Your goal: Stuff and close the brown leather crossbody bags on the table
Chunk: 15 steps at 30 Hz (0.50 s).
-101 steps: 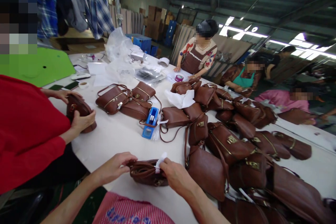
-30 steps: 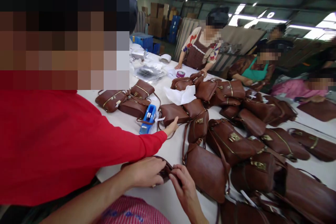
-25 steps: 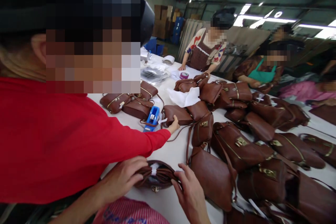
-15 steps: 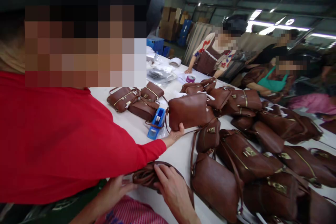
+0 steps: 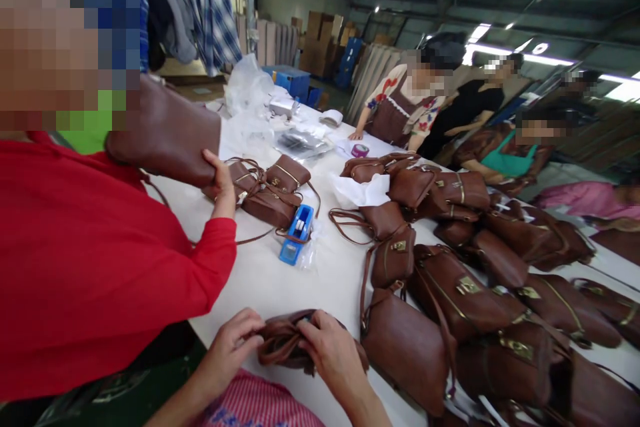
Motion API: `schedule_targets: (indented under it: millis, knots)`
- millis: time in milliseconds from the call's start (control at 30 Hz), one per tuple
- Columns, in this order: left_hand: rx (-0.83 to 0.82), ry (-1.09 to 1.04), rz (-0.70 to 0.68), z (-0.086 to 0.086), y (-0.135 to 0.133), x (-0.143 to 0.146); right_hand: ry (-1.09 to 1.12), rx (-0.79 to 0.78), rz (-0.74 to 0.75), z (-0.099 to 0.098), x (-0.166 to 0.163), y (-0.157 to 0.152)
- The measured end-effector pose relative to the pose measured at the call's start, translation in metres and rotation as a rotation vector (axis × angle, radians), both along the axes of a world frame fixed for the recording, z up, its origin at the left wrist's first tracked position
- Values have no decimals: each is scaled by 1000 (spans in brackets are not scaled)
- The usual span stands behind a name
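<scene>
A small brown leather bag (image 5: 286, 344) with its strap bunched on top lies at the near edge of the white table (image 5: 260, 280). My left hand (image 5: 231, 350) grips its left end with curled fingers. My right hand (image 5: 331, 355) presses over its right side, fingers closed on the bunched strap. A larger brown bag (image 5: 406, 348) lies just right of my right hand.
A person in a red sleeve (image 5: 100, 267) at my left holds a brown bag (image 5: 165, 137) lifted off the table. A blue tape dispenser (image 5: 297, 235) and several brown bags (image 5: 480, 267) cover the table's middle and right. Other people work at the far side.
The person in red lifted a brown bag from the table's middle and drew it back to the left. My hands stayed on the small bag, shifting their grip on its strap.
</scene>
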<state>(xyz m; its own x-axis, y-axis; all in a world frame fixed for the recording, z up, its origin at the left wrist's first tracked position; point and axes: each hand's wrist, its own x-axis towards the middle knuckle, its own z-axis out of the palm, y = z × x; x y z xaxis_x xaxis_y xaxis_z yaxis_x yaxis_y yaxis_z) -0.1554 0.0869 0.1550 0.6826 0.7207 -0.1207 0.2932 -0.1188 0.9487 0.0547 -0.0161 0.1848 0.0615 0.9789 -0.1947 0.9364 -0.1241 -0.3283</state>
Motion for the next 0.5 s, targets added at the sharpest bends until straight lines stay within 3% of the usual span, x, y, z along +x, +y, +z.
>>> schedule_targets:
  millis: [133,233,500]
  knots:
    - [96,12,-168,3,6,6,-166,80,-25,-4,-1,-4]
    - [46,35,-272,9,5,14,-211,70,-94,-4,0,-7]
    - [-203,-47,-247,-2,13,30,-192,10,-116,0,0,0]
